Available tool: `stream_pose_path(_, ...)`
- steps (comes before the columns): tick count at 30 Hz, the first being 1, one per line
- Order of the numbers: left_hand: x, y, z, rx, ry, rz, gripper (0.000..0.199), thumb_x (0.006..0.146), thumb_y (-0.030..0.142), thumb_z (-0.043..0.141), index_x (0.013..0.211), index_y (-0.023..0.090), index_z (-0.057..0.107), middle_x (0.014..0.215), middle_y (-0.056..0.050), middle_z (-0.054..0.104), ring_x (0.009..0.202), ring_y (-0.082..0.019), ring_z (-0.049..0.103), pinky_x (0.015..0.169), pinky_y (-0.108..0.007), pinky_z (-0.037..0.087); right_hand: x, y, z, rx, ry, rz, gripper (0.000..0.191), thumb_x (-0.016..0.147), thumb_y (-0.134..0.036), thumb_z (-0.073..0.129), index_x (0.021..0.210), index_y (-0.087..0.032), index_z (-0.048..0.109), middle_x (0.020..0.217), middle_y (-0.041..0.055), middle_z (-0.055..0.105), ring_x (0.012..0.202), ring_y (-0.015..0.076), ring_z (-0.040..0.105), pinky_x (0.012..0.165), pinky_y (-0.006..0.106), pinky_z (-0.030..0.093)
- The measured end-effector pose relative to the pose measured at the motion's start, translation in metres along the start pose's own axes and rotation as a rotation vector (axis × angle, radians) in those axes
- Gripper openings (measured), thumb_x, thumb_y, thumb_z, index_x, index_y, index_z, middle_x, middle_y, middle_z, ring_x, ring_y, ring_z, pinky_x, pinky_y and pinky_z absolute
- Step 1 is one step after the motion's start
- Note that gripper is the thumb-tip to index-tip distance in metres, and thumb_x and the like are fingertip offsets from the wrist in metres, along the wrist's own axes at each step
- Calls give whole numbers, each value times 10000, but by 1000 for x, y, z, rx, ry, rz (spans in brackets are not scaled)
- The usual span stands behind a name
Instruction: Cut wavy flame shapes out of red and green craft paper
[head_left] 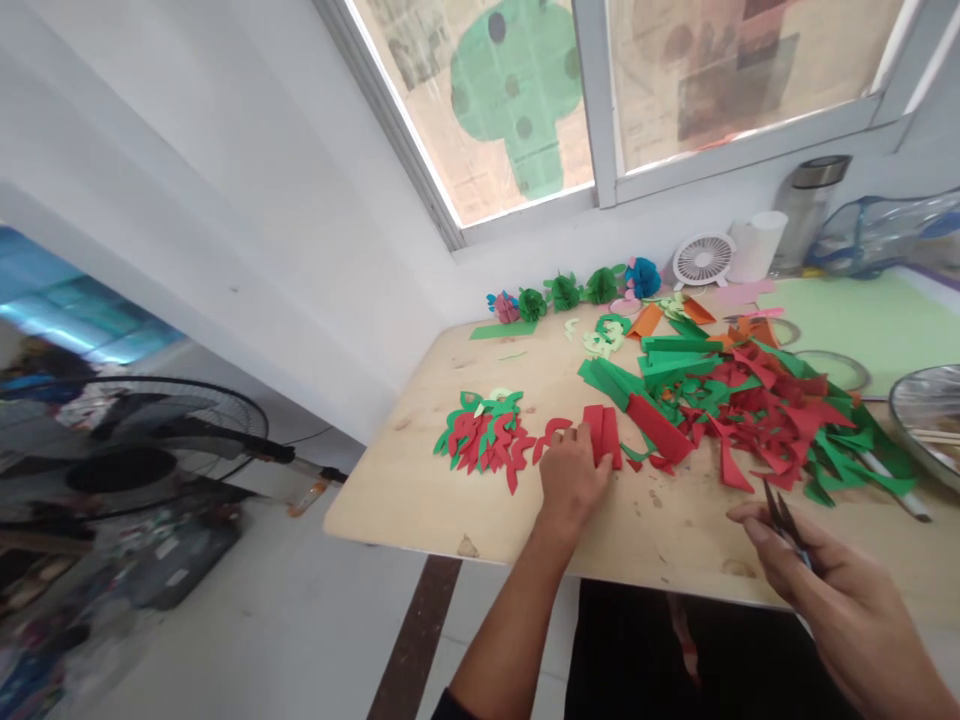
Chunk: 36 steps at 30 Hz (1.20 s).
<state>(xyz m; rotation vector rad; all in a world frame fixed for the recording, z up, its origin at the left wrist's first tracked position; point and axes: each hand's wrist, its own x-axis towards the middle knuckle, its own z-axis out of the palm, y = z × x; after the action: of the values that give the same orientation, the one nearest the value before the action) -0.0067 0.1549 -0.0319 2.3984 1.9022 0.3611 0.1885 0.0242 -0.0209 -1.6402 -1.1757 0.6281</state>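
Note:
My left hand (571, 475) is low over the table, fingers curled and thumb at the lower edge of a folded red paper strip (600, 425), gripping its corner. Small red cut pieces (553, 430) lie beside its fingertips. To the left is a pile of red and green leaf-shaped paper cutouts (486, 435). My right hand (832, 570) is closed around a small pair of scissors (784, 515), blades pointing up and away, at the table's front edge. Beyond it spreads a heap of red paper scraps (784, 410) mixed with green ones.
Folded green strips (679, 360) and a rolled red strip (660, 428) lie mid-table. Paper flowers (564, 291), a small white fan (703, 260) and a bottle (810, 215) line the wall. A bowl (930, 420) stands right. A large floor fan (135, 465) is left of the wooden table (390, 490).

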Motion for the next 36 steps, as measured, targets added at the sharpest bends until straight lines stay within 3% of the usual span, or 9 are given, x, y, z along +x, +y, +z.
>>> stream_pose_path(3, 2, -2, 7, 34, -16, 42, 243, 783, 208, 539, 1011, 146, 594, 1010, -122, 648, 1020, -268, 557, 829, -350, 446, 1, 0, -2, 22, -63, 28, 273, 768, -430, 585, 845, -203, 714, 776, 37, 705, 718, 225, 645, 604, 254, 503)
stream_pose_path(9, 6, -10, 4, 40, 25, -32, 207, 800, 90, 452, 885, 151, 631, 839, -97, 664, 826, -219, 624, 691, -300, 449, 1, 1, 5, 138, -127, 146, 268, 793, -439, 577, 873, -205, 680, 617, -5, 563, 560, 160, 512, 478, 225, 406)
stream_pose_path(14, -9, -14, -3, 8, 149, -131, 235, 880, 162, 383, 946, 161, 608, 861, -82, 670, 808, -195, 637, 668, -279, 443, 8, -11, 34, 355, -176, 270, 311, 800, -444, 586, 941, -171, 639, 534, -64, 350, 454, 98, 295, 404, 213, 237)
stream_pose_path(16, -19, -15, -2, -58, 254, -146, 221, 882, 173, 387, 947, 164, 598, 887, -81, 675, 797, -184, 640, 668, -271, 450, 11, -17, 48, 447, -226, 303, 310, 794, -446, 598, 935, -171, 622, 538, -81, 288, 446, 83, 227, 402, 208, 184)
stream_pose_path(19, -30, -20, 2, -195, 395, -125, 209, 864, 150, 403, 966, 169, 585, 922, -91, 680, 805, -186, 644, 689, -277, 467, 12, -25, 65, 558, -308, 365, 306, 785, -444, 614, 929, -174, 616, 525, -97, 225, 443, 76, 185, 406, 205, 146)
stream_pose_path(23, -40, -24, -2, -460, 469, -167, 154, 835, 134, 437, 898, 184, 569, 929, -87, 669, 855, -183, 640, 729, -289, 491, 11, -32, 75, 619, -323, 421, 328, 761, -444, 639, 928, -163, 620, 504, -107, 224, 429, 68, 181, 403, 203, 134)
stream_pose_path(28, -62, -3, -12, -810, 517, -247, 58, 827, 170, 493, 851, 189, 543, 1017, -97, 638, 939, -180, 621, 727, -283, 518, 11, -38, 83, 687, -287, 485, 392, 725, -475, 668, 945, -155, 611, 473, -123, 229, 401, 58, 158, 390, 195, 110)
stream_pose_path(32, -79, 18, -11, -770, 507, -140, 88, 808, 115, 499, 818, 194, 535, 1022, -91, 632, 979, -183, 607, 823, -323, 504, 9, -38, 92, 722, -288, 456, 325, 753, -493, 649, 752, -177, 569, 444, -112, 266, 385, 58, 178, 379, 205, 120)
stream_pose_path(36, -96, 28, -6, -706, 477, -31, 167, 774, 51, 481, 820, 203, 533, 1065, -96, 624, 1054, -200, 582, 893, -363, 487, 11, -37, 93, 650, -254, 428, 395, 708, -487, 691, 596, -198, 445, 454, -101, 286, 398, 56, 194, 384, 215, 132)
